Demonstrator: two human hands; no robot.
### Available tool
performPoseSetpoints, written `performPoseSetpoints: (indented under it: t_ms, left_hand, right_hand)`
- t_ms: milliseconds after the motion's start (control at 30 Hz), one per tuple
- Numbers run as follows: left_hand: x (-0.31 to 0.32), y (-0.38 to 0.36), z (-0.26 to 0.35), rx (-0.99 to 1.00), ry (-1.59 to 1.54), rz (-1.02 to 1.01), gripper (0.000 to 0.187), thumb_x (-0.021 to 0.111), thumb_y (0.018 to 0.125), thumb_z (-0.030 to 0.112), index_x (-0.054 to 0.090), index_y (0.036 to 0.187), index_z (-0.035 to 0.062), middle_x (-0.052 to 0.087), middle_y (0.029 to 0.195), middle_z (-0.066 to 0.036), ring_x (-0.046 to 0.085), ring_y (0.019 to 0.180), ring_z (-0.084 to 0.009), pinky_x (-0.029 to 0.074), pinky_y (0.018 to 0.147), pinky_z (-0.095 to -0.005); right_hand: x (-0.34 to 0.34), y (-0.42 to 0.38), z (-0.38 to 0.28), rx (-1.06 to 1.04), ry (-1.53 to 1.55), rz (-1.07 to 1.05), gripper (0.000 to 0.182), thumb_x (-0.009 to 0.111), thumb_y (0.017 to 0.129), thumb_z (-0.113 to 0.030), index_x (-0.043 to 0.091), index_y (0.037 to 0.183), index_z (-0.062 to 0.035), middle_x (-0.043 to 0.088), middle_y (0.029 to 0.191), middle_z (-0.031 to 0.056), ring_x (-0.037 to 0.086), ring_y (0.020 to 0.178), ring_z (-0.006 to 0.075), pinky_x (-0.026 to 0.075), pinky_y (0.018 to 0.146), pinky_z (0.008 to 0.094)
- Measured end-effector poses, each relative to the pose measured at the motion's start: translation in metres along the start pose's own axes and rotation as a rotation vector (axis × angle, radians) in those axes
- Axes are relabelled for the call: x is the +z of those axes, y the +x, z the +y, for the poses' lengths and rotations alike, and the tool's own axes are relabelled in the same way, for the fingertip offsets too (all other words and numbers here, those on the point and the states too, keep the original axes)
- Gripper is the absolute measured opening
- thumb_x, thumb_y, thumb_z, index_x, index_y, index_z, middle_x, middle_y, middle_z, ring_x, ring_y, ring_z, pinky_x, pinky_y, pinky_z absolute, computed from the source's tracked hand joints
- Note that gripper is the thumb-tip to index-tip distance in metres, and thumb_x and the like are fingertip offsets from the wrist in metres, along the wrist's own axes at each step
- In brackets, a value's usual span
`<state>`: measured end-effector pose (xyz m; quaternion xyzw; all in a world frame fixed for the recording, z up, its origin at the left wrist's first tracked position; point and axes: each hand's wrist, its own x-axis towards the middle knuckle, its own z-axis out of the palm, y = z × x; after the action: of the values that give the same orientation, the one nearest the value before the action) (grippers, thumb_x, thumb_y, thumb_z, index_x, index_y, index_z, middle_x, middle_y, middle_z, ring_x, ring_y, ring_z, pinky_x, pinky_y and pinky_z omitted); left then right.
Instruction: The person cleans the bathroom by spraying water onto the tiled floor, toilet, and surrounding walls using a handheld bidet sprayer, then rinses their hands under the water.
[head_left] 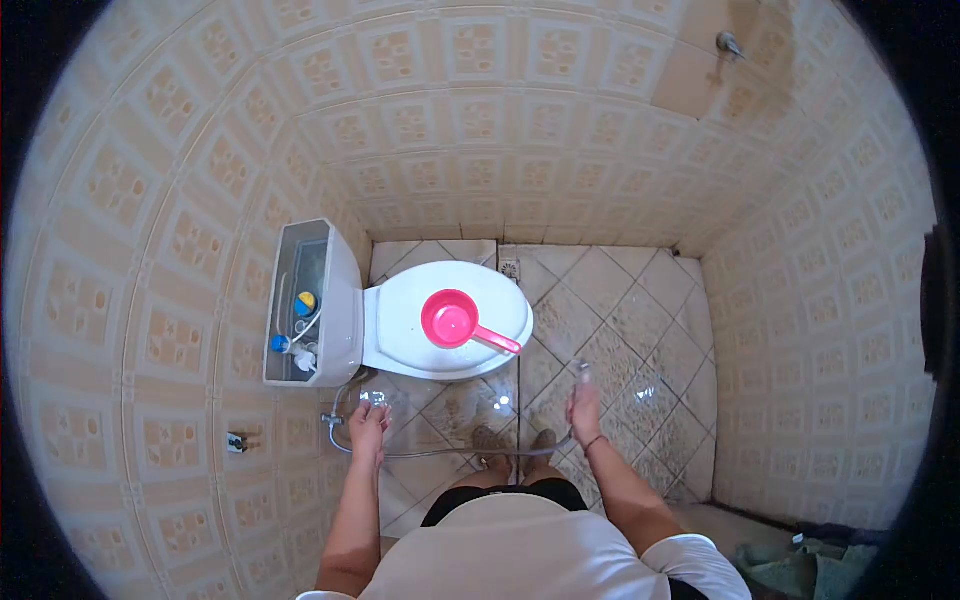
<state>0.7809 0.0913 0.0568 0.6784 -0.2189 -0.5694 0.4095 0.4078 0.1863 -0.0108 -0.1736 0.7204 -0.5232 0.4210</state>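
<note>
My right hand is wrapped round a bidet sprayer, whose head points away from me over the wet floor. From it a grey hose runs left in front of my legs, passes by my left wrist and curves up to a wall valve. My left hand hangs near that valve with its fingers curled; I cannot tell what is in them. A bright glint shows right at its fingertips. Ahead, a pink dipper lies on the closed lid of the white toilet, its handle pointing right.
The toilet's tank has no cover; a float valve and pipes show inside. A floor drain lies behind the bowl. Taps jut from the left wall and far wall. Cloth lies at the lower right.
</note>
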Motion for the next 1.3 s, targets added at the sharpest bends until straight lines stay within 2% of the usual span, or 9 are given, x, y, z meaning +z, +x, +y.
performPoseSetpoints:
  t_ms: [167,300,400,600,833,900,1000,1133,1300]
  left_hand:
    - [0.019,0.003,0.004,0.021,0.121,-0.062,0.044,0.055,0.078,0.011,0.037,0.116,-0.0028,0.053,0.095,-0.009,0.056,0.079,-0.0158,0.046,0.062,-0.0244]
    - [0.039,-0.006,0.012,0.046,0.200,-0.122,0.046,0.055,0.077,0.012,0.036,0.116,-0.0028,0.053,0.095,-0.009,0.055,0.080,-0.0157,0.045,0.064,-0.0253]
    - [0.051,-0.009,0.010,0.054,0.247,-0.168,0.045,0.056,0.077,0.013,0.037,0.115,-0.0027,0.053,0.095,-0.009,0.055,0.080,-0.0155,0.045,0.064,-0.0253]
    - [0.062,-0.016,0.001,0.005,0.363,-0.257,0.057,0.056,0.076,0.010,0.028,0.122,-0.0057,0.047,0.110,-0.014,0.055,0.084,-0.0168,0.046,0.065,-0.0254]
    - [0.073,-0.034,-0.006,0.037,0.419,-0.341,0.049,0.056,0.077,0.011,0.033,0.118,-0.0047,0.050,0.102,-0.011,0.055,0.082,-0.0163,0.045,0.065,-0.0257]
    - [0.072,-0.043,-0.008,0.023,0.420,-0.367,0.053,0.056,0.076,0.010,0.031,0.120,-0.0055,0.049,0.106,-0.013,0.054,0.083,-0.0166,0.045,0.065,-0.0259]
    - [0.074,-0.052,-0.007,0.019,0.432,-0.393,0.052,0.056,0.076,0.011,0.031,0.120,-0.0053,0.051,0.103,-0.011,0.054,0.082,-0.0161,0.045,0.064,-0.0260]
    - [0.078,-0.057,-0.018,0.048,0.444,-0.465,0.053,0.055,0.077,0.011,0.030,0.120,-0.0055,0.052,0.100,-0.011,0.054,0.082,-0.0158,0.044,0.064,-0.0258]
    - [0.089,-0.069,-0.018,0.062,0.455,-0.535,0.054,0.055,0.077,0.010,0.029,0.121,-0.0063,0.052,0.100,-0.011,0.054,0.083,-0.0158,0.044,0.064,-0.0252]
  right_hand:
    - [0.018,-0.046,0.038,-0.377,-0.280,-0.260,0.048,0.030,0.087,-0.041,0.041,0.054,-0.0081,0.039,0.044,0.0014,0.036,0.035,0.0120,0.029,0.034,0.0269]
    - [0.001,-0.052,0.053,-0.363,-0.336,0.034,0.047,0.031,0.086,-0.040,0.042,0.055,-0.0063,0.038,0.044,0.0020,0.037,0.036,0.0124,0.029,0.035,0.0283]
    - [-0.031,-0.058,0.036,-0.004,0.059,0.211,0.046,0.032,0.086,-0.042,0.043,0.058,-0.0071,0.037,0.044,0.0010,0.035,0.034,0.0112,0.028,0.034,0.0264]
    - [-0.053,-0.054,0.028,0.065,0.236,0.159,0.045,0.031,0.085,-0.045,0.043,0.062,-0.0088,0.036,0.044,-0.0002,0.033,0.033,0.0094,0.026,0.031,0.0237]
    - [-0.091,-0.122,0.087,0.104,0.112,0.273,0.045,0.031,0.084,-0.049,0.042,0.064,-0.0102,0.035,0.043,-0.0009,0.030,0.030,0.0093,0.024,0.029,0.0231]
    - [-0.110,-0.148,0.097,0.219,0.420,0.618,0.044,0.031,0.084,-0.050,0.041,0.066,-0.0107,0.034,0.043,-0.0013,0.029,0.029,0.0098,0.024,0.028,0.0226]
    - [-0.144,-0.170,0.108,0.111,0.696,0.911,0.042,0.031,0.084,-0.050,0.040,0.069,-0.0111,0.033,0.042,-0.0014,0.029,0.029,0.0093,0.024,0.028,0.0222]
    - [-0.140,-0.186,0.112,0.050,0.408,0.727,0.042,0.031,0.084,-0.050,0.039,0.068,-0.0116,0.033,0.042,-0.0017,0.028,0.030,0.0087,0.023,0.028,0.0215]
    - [-0.150,-0.187,0.091,-0.121,0.461,0.994,0.040,0.032,0.085,-0.047,0.039,0.067,-0.0120,0.034,0.044,-0.0017,0.029,0.031,0.0076,0.022,0.028,0.0209]
